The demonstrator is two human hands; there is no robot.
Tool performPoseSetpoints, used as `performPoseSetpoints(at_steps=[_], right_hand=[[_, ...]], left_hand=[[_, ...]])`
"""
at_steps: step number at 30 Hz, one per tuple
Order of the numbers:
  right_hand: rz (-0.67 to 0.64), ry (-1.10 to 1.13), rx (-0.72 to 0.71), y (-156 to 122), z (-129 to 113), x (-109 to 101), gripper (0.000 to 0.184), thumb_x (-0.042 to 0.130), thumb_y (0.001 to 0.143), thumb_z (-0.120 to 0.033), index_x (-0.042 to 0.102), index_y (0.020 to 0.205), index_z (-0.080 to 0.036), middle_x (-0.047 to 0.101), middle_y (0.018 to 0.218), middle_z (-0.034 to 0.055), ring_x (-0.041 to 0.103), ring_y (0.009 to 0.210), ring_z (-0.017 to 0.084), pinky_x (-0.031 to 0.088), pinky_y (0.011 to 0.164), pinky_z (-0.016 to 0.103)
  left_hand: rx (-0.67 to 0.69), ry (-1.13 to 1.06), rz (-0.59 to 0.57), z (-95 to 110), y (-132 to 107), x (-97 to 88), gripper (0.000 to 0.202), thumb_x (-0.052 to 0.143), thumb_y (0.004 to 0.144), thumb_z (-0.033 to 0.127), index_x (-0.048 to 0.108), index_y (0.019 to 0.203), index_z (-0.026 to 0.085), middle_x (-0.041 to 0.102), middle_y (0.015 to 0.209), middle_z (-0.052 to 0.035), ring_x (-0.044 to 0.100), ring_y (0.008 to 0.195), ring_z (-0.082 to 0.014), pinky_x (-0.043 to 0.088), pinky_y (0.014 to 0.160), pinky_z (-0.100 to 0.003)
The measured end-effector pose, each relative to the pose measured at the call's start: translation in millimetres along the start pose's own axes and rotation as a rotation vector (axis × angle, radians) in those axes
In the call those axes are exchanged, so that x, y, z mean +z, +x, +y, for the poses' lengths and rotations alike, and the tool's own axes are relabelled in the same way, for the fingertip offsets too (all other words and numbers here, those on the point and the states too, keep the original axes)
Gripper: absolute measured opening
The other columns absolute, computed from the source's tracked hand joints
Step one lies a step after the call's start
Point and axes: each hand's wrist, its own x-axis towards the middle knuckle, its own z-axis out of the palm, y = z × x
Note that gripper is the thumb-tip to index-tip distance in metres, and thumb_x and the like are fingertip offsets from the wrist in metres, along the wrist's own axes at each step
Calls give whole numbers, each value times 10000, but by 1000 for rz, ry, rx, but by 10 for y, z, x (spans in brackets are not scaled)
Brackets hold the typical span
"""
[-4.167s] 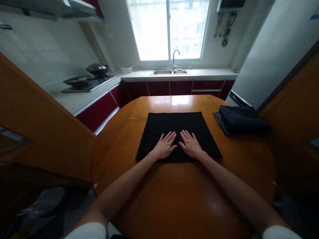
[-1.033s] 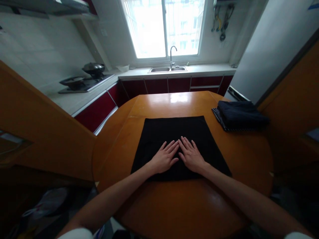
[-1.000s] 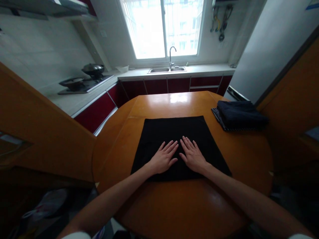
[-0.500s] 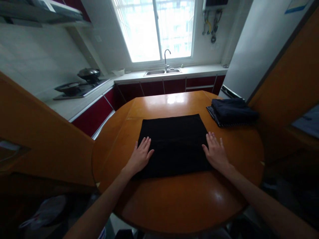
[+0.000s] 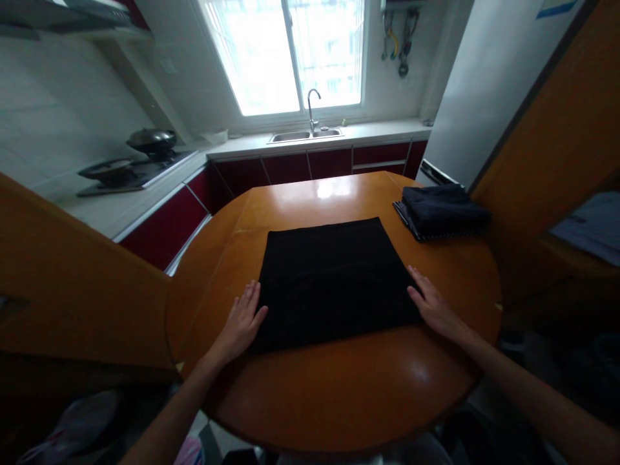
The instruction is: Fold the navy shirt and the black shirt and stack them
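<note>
A black cloth [image 5: 334,278], folded into a flat rectangle, lies on the wooden table [image 5: 349,394]. My left hand [image 5: 243,323] rests by its left edge, fingers stretched out and holding nothing. On the opposite side, my right hand [image 5: 431,303] is at the cloth's right edge, also with its fingers extended and nothing in them. Whether either hand presses on the cloth's rim or just on the table beside it is hard to tell. The cloth looks mostly smooth, with faint ripples across its middle.
A stack of folded dark fabric [image 5: 443,210] sits at the table's right rear. Beyond the table are a counter with a sink [image 5: 293,136] and a faucet [image 5: 311,110]. A lidded pan [image 5: 152,139] stands on the stove at left; a refrigerator [image 5: 489,84] is at right.
Both hands have moved outward, from lying on the cloth's sides to its left and right edges. The view has shifted slightly.
</note>
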Motion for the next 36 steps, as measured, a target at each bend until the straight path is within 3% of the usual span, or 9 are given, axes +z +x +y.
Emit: performPoseSetpoints(at_steps=[2,4,8,12,14,19,25,30,36], right_hand=[[78,114,76,296,141,-2,599,366,1013,-454,428,1525,-150,458,1555,157,424,1443,275,345,1190,508],[122,138,79,662,239,32,571,438,978,-436,512,1457,-134,543,1478,173,506,1374,285,389,1158,495],[163,55,57,1391,327,149,502,514,923,-378,639,1296,-66,659,1311,203,609,1225,287,443,1090,443],[186,-20,173,1918,324,235,400,555,911,-385,719,1145,-105,730,1139,165,684,1018,257,516,925,368],[174,-47,223,2103,310,258,389,583,905,-430,732,1111,-135,744,1089,144,692,959,247,519,855,343],[130,-108,277,2424,273,308,377,632,864,-530,746,977,-189,757,1003,121,687,895,243,502,782,329],[159,-213,358,2684,265,405,353,633,840,-531,743,895,-200,756,975,130,687,894,263,500,796,351],[140,-228,341,2803,334,453,326,646,831,-505,749,894,-202,758,964,130,684,912,270,500,801,351],[156,-183,247,2813,434,470,289,680,808,-473,738,863,-195,757,925,112,677,877,263,499,781,348]], left_hand=[[-139,5,34,-163,244,15,734,207,1018,530,171,1615,104,197,1653,-154,177,1539,-281,184,1245,-527],[-206,9,27,-266,560,10,758,239,1002,548,248,1589,68,255,1634,-175,200,1535,-288,162,1252,-508],[-220,-28,41,-339,1211,-45,698,330,982,570,391,1532,145,313,1621,-144,231,1525,-304,167,1239,-529],[-272,-76,104,-352,1698,-80,593,467,950,563,535,1421,210,405,1578,-132,310,1485,-344,222,1198,-579],[-283,-104,154,-368,1875,-78,529,527,933,533,594,1349,214,463,1540,-133,379,1443,-342,278,1173,-556],[-289,-178,256,-424,2187,-53,363,614,897,459,696,1149,209,587,1413,-114,527,1303,-308,399,1087,-422],[-335,-224,312,-461,2463,-47,247,665,875,416,703,1019,219,665,1224,-98,588,1157,-290,437,976,-369],[-305,-240,309,-547,2605,-5,181,668,880,389,698,890,211,661,1195,-91,591,1134,-271,435,960,-362],[-266,-228,257,-631,2631,43,233,696,859,438,701,876,206,630,1254,-91,559,1188,-299,418,1020,-426]])
